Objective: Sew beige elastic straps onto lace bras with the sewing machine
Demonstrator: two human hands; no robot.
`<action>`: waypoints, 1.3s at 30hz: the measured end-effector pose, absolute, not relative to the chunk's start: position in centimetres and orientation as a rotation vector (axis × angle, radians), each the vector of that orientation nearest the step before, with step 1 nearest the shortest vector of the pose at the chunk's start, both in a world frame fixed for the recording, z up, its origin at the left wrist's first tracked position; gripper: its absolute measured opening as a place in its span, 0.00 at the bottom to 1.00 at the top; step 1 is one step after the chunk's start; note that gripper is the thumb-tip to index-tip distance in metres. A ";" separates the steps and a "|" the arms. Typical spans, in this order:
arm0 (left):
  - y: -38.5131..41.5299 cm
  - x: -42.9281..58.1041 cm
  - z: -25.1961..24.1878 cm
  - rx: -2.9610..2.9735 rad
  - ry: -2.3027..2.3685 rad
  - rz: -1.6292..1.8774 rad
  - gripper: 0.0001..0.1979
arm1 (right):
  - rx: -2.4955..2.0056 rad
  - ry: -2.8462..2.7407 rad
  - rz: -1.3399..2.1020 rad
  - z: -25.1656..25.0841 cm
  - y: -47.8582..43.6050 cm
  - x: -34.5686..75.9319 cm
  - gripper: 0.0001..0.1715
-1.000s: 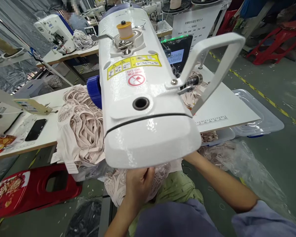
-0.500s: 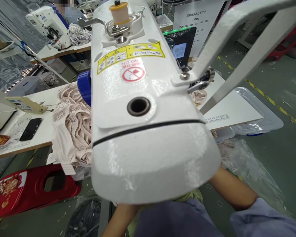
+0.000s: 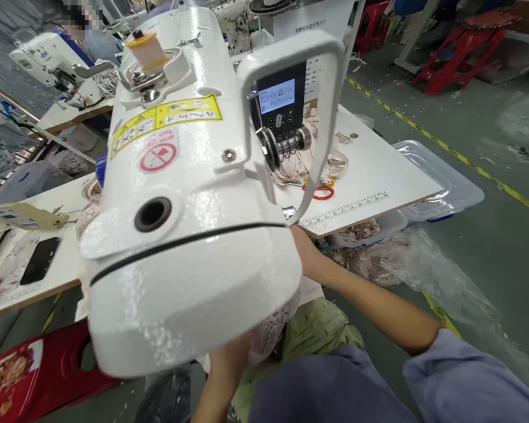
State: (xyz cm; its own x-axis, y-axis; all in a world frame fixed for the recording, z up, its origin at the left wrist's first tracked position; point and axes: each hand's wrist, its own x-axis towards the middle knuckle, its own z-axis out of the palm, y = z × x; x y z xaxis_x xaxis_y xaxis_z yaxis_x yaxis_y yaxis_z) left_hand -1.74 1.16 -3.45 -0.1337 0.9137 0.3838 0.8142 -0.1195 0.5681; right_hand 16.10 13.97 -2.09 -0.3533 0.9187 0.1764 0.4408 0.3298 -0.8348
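Note:
A white sewing machine head (image 3: 189, 282) fills the middle of the view and hides most of both hands. My left hand (image 3: 234, 357) is below its front end, beside a pale lace garment (image 3: 273, 329) that hangs over my lap. Its fingers are out of sight behind the machine. My right hand (image 3: 305, 254) reaches under the machine's right side, at the table edge, and its fingers are hidden too. Whether either hand grips the lace cannot be made out.
Red-handled scissors (image 3: 324, 192) and beige straps (image 3: 335, 161) lie on the white table (image 3: 374, 170), near a printed ruler. A lit control panel (image 3: 280, 100) stands behind. At left are a black phone (image 3: 40, 260) and a red stool (image 3: 48, 376). A plastic bin (image 3: 394, 222) sits below.
The view has shifted, so the machine sits further left and lower. My right hand has come up to the table edge, and lace now shows between my arms.

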 end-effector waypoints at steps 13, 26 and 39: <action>1.8 -0.7 -1.6 1.860 1.956 0.997 0.16 | -1.169 -1.901 0.916 -1.3 13.6 16.4 0.05; 2.6 0.4 -0.8 1.853 1.961 1.018 0.20 | -1.018 -1.861 0.858 -2.6 13.9 16.7 0.08; 1.6 -1.5 -2.8 1.635 1.769 0.707 0.26 | -1.008 -1.570 1.044 -1.8 12.4 16.2 0.03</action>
State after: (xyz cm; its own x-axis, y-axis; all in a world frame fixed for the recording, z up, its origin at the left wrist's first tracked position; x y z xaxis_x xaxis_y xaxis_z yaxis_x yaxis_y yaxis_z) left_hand -1.51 1.64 -2.83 -0.0407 0.9956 -0.0840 0.6636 0.0898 0.7427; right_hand 16.22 12.43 -1.81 -0.1954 0.9442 0.2652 0.1205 0.2915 -0.9490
